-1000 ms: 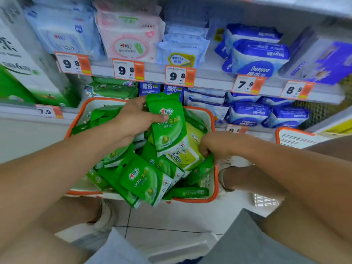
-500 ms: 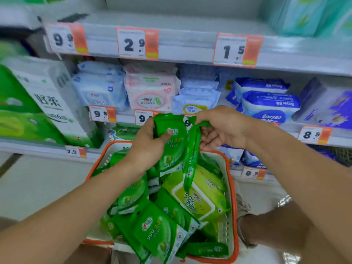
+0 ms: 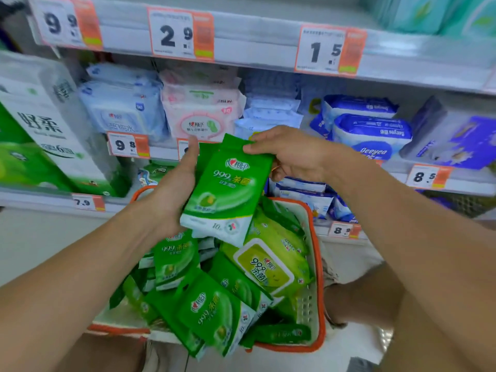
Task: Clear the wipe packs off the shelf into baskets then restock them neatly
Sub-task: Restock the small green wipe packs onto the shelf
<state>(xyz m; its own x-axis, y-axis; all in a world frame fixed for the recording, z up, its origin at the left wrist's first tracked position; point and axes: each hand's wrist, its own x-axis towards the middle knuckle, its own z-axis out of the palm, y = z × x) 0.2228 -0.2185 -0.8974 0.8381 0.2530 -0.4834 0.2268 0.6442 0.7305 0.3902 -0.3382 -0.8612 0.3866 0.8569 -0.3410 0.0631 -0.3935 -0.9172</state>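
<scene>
Shop shelves [image 3: 268,63] fill the frame's top; both hands, left [image 3: 171,189] and right [image 3: 292,154], now grip one flat-turned pack [image 3: 228,189], perhaps several, above the basket [image 3: 318,264].

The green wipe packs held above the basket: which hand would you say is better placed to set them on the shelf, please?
Probably the left hand: it wraps the green wipe packs along their side, while the right hand only pinches the top corner.

head cam | worn, looks forward-down | close over basket [image 3: 316,267] | faces shelves [image 3: 268,41]
</scene>
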